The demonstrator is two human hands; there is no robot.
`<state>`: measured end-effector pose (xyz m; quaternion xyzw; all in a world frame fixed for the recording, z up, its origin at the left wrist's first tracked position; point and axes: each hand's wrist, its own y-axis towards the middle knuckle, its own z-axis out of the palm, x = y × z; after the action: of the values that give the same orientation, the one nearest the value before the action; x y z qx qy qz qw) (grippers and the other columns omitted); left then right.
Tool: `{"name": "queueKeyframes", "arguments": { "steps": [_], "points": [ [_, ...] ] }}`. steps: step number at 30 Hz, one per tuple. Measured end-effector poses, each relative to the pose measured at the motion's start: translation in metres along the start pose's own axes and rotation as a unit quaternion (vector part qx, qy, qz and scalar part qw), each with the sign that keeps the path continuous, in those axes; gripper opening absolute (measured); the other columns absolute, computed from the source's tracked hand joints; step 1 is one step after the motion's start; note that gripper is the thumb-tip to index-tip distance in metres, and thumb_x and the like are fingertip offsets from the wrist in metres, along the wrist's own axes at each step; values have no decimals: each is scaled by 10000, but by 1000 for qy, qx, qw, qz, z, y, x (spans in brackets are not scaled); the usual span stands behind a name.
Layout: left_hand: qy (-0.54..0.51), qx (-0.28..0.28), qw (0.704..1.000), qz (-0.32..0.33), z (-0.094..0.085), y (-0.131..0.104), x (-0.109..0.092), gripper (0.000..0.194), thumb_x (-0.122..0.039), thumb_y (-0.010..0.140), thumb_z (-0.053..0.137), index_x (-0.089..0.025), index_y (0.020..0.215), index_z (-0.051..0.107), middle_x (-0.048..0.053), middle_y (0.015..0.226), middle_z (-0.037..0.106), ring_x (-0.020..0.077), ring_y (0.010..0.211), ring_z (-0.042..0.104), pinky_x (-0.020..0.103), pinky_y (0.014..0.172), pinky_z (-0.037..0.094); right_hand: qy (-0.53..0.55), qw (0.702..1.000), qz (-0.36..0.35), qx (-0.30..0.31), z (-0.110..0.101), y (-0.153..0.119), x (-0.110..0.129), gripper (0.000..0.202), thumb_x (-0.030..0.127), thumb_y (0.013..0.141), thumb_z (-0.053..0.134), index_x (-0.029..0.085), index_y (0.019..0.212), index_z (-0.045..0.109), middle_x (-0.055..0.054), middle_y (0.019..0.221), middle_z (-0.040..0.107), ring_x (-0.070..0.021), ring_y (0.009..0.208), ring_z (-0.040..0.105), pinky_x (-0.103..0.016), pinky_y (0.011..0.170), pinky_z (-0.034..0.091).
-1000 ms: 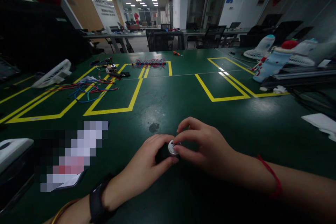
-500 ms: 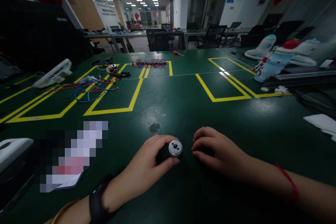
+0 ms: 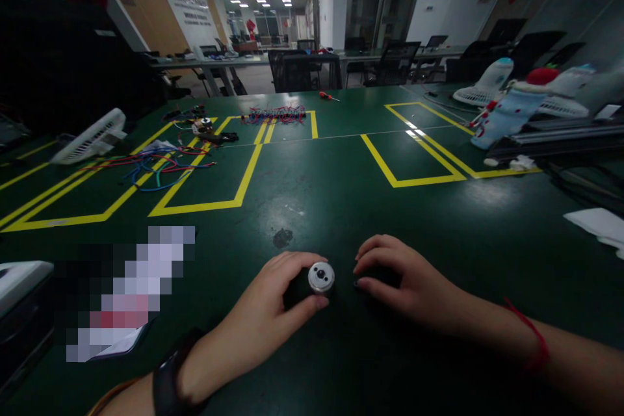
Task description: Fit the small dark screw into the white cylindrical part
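Green tabletop (image 3: 322, 175) before us, with a small silvery cylinder (image 3: 321, 278) in our left hand (image 3: 263, 304).
We grip the cylinder between left thumb and forefinger, at the middle of the table's near part, its round end face turned up toward us. That face is pale metal with a dark hole at the centre and two smaller dark holes to either side, upper left and lower right; a strip of shiny side wall shows below the rim. Shadow hides its lower part, so we cannot tell whether it touches the table. Our right hand (image 3: 407, 276) is near it but apart, fingers curled over the thumb; a dark speck (image 3: 357, 283) shows at the thumb's tip, and we cannot tell whether it is something pinched.
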<state>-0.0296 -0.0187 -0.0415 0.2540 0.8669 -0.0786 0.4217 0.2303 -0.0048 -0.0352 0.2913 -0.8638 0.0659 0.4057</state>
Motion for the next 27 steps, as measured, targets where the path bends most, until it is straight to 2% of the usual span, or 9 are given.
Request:
{"name": "queueKeyframes", "arguments": {
  "steps": [5, 10, 14, 16, 18, 22, 24, 27],
  "points": [
    [2, 4, 1000, -1, 0, 0, 1, 398, -252, 879, 661, -361, 1220, 487, -33, 1210, 578, 203, 1124, 541, 384, 986, 415, 116, 989, 76, -42, -6, 2, 0, 126, 291, 918, 571, 193, 887, 644, -23, 914, 613, -153, 854, 580, -294, 769, 466],
    [3, 2, 1000, -1, 0, 1, 2, 396, -263, 880, 661, -354, 1226, 490, -26, 1215, 577, 207, 1132, 538, 392, 990, 415, 243, 944, 190, -115, -8, 2, -4, 194, 397, 878, 619, 205, 882, 645, 12, 790, 602, -118, 685, 543, -249, 604, 433],
    [3, 3, 1000, 0, 0, 1, 2, 403, -262, 882, 659, -356, 1234, 486, -26, 1221, 575, 205, 1133, 539, 393, 993, 414, 286, 921, 222, -142, -8, 2, -7, 227, 420, 851, 646, 196, 891, 647, 5, 790, 610, -112, 662, 537, -238, 559, 415],
    [4, 3, 1000, 1, 0, 0, 2, 403, -259, 881, 659, -355, 1232, 487, -26, 1219, 576, 205, 1132, 539, 393, 991, 415, 279, 926, 214, -136, -9, 1, -6, 221, 415, 856, 641, 198, 897, 644, 4, 799, 611, -113, 674, 538, -239, 570, 421],
    [4, 3, 1000, 2, -1, 0, 1, 397, -254, 880, 660, -351, 1226, 491, -25, 1211, 580, 205, 1127, 542, 394, 989, 416, 243, 944, 192, -114, -9, 1, -5, 197, 396, 880, 612, 202, 897, 639, 0, 813, 609, -122, 700, 548, -251, 604, 439],
    [3, 3, 1000, 4, -1, 0, 0, 397, -246, 877, 662, -343, 1223, 494, -17, 1208, 584, 212, 1121, 546, 398, 984, 421, 87, 993, 73, -24, -6, -1, -1, 98, 276, 879, 609, 203, 919, 661, -39, 950, 617, -171, 880, 578, -319, 774, 474],
    [4, 1, 1000, 4, -1, 0, 0, 390, -251, 877, 662, -342, 1219, 499, -15, 1202, 587, 215, 1115, 548, 397, 975, 427, 5, 1000, 15, 9, -2, -1, 1, 153, 230, 829, 659, 213, 980, 674, -60, 1061, 602, -203, 990, 559, -359, 857, 462],
    [3, -1, 1000, 5, 0, 1, 0, 381, -256, 879, 661, -344, 1214, 502, -18, 1195, 590, 213, 1111, 550, 393, 969, 431, -66, 997, -15, 31, 3, -1, 3, 234, 220, 804, 678, 229, 1038, 671, -68, 1132, 580, -221, 1038, 539, -387, 889, 456]
  ]
}}
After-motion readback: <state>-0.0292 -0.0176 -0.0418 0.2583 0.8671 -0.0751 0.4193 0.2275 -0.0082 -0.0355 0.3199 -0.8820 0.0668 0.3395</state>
